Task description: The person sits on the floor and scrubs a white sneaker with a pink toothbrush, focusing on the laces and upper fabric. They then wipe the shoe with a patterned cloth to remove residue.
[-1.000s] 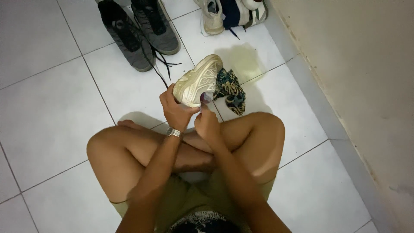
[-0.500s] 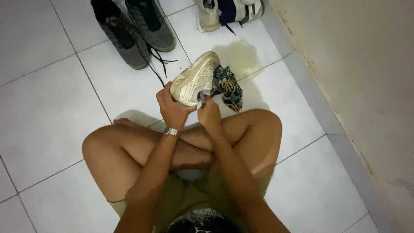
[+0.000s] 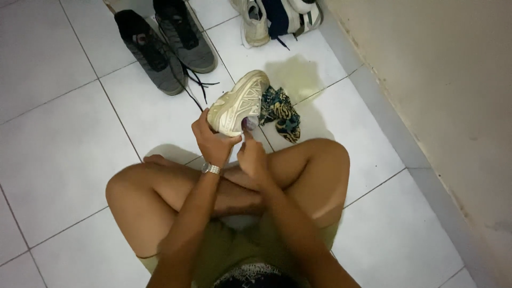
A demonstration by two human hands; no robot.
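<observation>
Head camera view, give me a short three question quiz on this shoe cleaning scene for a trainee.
1. True or false: the left hand holds the cream sneaker off the floor.
2. Which lies right beside the cream sneaker? A) a patterned dark cloth B) a red bucket C) a folded newspaper
3. Fill in: the pair of grey shoes stands on the white ___ floor.

Key
1. True; the left hand grips the sneaker's heel end, while the right hand is at its sole with a small item, too small to identify.
2. A, the patterned cloth sits on the tiles against the sneaker's far side.
3. tiled
</observation>
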